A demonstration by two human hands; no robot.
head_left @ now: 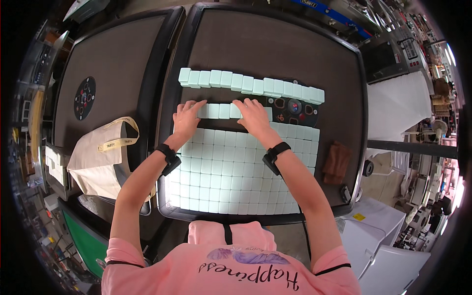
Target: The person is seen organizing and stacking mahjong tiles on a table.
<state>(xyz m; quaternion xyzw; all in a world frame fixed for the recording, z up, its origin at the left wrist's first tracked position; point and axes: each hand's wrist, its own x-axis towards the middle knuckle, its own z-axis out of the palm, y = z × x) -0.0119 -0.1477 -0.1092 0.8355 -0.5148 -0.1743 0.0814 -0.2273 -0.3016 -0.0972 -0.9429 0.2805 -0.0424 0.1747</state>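
Observation:
Pale green mahjong tiles lie face down on a dark mahjong table. A short row of mahjong tiles runs between my two hands. At the row's left end, my left hand presses its fingers against the tiles. My right hand curls over the row farther right, thumb on the near side, covering some tiles. Beyond my hands stretches a long, stacked, slightly curved row of tiles. Nearer me, a large block of tiles is laid out in close rows under my forearms.
A round control panel with buttons sits mid-table, partly behind the tiles. A folded brown cloth lies at the right. To the left, a beige tote bag stands against a second mahjong table. Raised black rims border both tables.

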